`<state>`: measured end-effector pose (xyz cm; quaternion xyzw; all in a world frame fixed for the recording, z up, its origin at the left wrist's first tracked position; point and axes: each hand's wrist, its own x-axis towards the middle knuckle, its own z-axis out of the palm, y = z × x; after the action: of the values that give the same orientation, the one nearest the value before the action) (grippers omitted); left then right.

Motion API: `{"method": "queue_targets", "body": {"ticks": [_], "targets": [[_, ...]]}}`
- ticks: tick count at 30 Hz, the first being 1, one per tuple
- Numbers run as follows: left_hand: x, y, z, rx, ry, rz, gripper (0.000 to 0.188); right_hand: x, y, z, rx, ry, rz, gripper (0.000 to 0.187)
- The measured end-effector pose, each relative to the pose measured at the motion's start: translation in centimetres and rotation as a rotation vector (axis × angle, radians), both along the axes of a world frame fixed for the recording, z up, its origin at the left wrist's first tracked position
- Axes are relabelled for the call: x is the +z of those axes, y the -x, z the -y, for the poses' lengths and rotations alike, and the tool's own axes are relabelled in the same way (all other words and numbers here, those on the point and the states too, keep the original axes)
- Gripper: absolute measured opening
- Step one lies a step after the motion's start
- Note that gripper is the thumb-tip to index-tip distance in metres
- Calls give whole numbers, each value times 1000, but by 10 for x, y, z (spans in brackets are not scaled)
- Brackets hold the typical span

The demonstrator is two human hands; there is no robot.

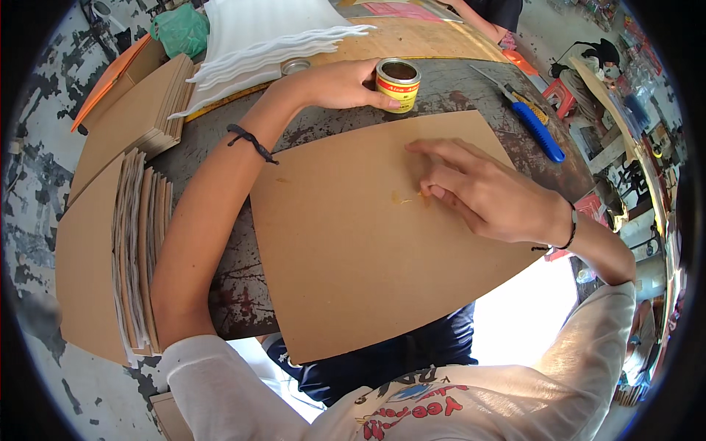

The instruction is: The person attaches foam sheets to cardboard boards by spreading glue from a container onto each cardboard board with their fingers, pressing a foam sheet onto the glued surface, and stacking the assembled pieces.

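Observation:
A brown cardboard sheet (353,272) lies in front of me, its near end reaching over the table edge above my lap. At the sheet's far side, my left hand (349,84) is closed around a small yellow and red can (398,94). The can stands upright with its top off, and its inside looks dark brown. Over the sheet's right half is my right hand (489,191), index finger stretched out and the others loosely bent, with nothing visible in it. Small amber, glue-like smears (403,200) show on the cardboard beside its fingertips.
Stacked cardboard sheets (88,257) stand at the left. White foam sheets (272,29) and a round metal lid (296,67) are at the back, near a green plastic bag (180,31). A blue utility knife (537,131) lies right. Another person's arm (478,22) shows at the far edge.

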<state>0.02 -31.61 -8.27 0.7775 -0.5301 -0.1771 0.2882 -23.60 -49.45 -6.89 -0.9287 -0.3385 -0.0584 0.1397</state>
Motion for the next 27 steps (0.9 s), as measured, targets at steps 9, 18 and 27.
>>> {"method": "queue_targets", "body": {"ticks": [9, 18, 27], "targets": [[8, 7, -2, 9, -17, 64, 74, 8, -10, -24, 65, 408, 235, 18], [-2, -1, -6, -4, -13, 123, 70, -11, -17, -20, 16, 476, 373, 23], [3, 4, -2, 24, -7, 83, 70, -8, -25, -15, -33, 512, 325, 30]]}}
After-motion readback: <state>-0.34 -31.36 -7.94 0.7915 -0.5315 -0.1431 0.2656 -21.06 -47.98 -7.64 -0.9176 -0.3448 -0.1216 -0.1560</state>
